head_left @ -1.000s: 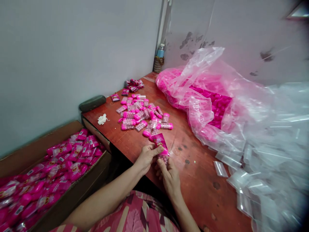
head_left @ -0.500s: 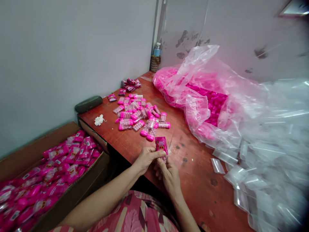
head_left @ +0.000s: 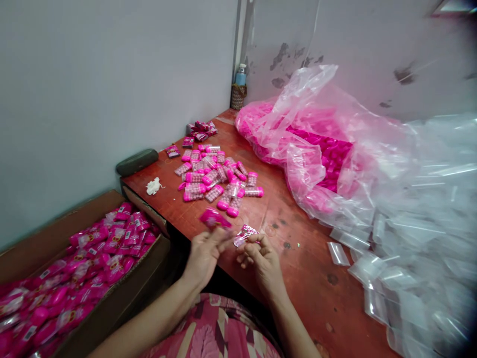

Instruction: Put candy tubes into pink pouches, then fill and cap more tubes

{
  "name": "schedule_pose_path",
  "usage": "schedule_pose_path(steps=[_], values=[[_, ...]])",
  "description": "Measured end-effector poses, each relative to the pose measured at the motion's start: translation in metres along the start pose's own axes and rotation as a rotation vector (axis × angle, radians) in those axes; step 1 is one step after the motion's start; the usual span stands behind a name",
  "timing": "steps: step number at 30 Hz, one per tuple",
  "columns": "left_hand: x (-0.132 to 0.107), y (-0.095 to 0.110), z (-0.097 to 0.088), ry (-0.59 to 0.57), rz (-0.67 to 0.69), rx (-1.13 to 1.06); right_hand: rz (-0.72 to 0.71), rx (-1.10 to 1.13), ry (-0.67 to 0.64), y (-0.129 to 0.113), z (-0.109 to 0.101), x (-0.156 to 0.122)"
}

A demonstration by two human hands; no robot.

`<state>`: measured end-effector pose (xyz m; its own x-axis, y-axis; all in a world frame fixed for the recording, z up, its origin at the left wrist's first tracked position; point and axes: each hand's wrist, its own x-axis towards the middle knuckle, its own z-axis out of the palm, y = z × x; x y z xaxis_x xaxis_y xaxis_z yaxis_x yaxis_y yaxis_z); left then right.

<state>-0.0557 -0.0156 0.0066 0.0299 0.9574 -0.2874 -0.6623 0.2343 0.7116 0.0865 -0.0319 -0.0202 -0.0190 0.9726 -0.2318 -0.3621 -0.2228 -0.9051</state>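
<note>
My left hand (head_left: 204, 253) is closed on a small pink printed packet (head_left: 215, 218), smeared by motion, above the table's near edge. To its right, my right hand (head_left: 261, 256) pinches a shiny pink-and-silver printed wrapper (head_left: 246, 234) between thumb and forefinger. The two items are apart from each other. Just beyond the hands lies a pile of clear candy bottles (head_left: 212, 174) with pink caps and small round pink candies inside. Several dark pink packets (head_left: 201, 130) lie stacked behind that pile.
A cardboard box (head_left: 149, 258) of pink wrapped bottles stands at the left. On the red table (head_left: 298, 298) are a large plastic bag (head_left: 316, 74) of pink caps, many clear sleeves (head_left: 402, 283), a dark green case (head_left: 137, 161) and crumpled white tissue (head_left: 153, 186). A bottle (head_left: 241, 75) stands in the corner.
My hands, earlier together on one pink packet, have separated. My left hand has moved left with a pink packet; a shiny wrapper now shows in my right hand.
</note>
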Motion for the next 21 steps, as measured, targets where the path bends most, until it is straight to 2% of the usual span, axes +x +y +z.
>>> schedule_pose_path(steps=[3, 5, 7, 9, 11, 13, 15, 18, 21], values=[[-0.003, 0.026, -0.024, 0.199, 0.339, -0.042, -0.012, -0.057, 0.048, -0.002, -0.015, 0.001], [-0.001, 0.028, -0.031, 0.216, 0.402, 0.101, -0.023, -0.101, 0.103, -0.003, -0.027, 0.000], [0.004, 0.016, -0.027, 0.089, 0.356, 0.392, -0.034, -0.128, 0.149, -0.004, -0.037, -0.001], [0.012, -0.004, -0.016, -0.129, 0.305, 0.692, -0.042, -0.146, 0.171, -0.005, -0.042, -0.003], [0.021, -0.023, -0.003, -0.279, 0.297, 0.847, -0.048, -0.176, 0.178, -0.006, -0.045, -0.007], [0.029, -0.036, 0.003, -0.322, 0.289, 0.897, -0.048, -0.215, 0.187, -0.008, -0.047, -0.011], [0.033, -0.043, 0.004, -0.316, 0.290, 0.919, -0.050, -0.243, 0.200, -0.008, -0.049, -0.013], [0.034, -0.044, -0.001, -0.314, 0.318, 0.939, -0.053, -0.275, 0.203, -0.006, -0.049, -0.012], [0.031, -0.042, -0.002, -0.308, 0.349, 0.931, -0.118, -0.311, 0.273, -0.002, -0.043, -0.008]])
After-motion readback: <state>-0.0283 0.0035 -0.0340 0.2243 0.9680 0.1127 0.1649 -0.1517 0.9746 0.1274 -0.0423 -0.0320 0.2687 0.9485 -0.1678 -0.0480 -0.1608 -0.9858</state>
